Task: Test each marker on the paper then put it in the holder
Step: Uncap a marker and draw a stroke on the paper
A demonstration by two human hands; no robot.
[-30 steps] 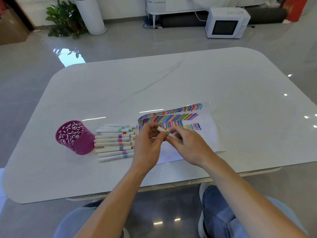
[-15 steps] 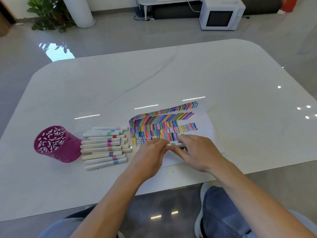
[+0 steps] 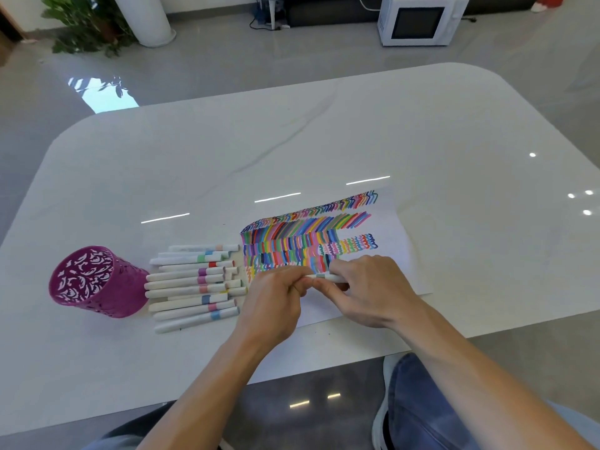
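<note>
Both hands closed on one white marker (image 3: pixel 322 277), left hand (image 3: pixel 276 303), right hand (image 3: pixel 367 287), over the paper (image 3: pixel 399 254)

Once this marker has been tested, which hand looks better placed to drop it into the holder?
Probably the left hand: it already grips the marker and is nearer the purple holder than the right hand.

most of the marker (image 3: pixel 321 277) is hidden inside the left hand (image 3: pixel 272 303) and right hand (image 3: pixel 370 287), so its tip and cap cannot be told. the hands cover the paper's (image 3: pixel 399 254) near part. the bench's (image 3: pixel 324 141) right side is cut off.
</note>
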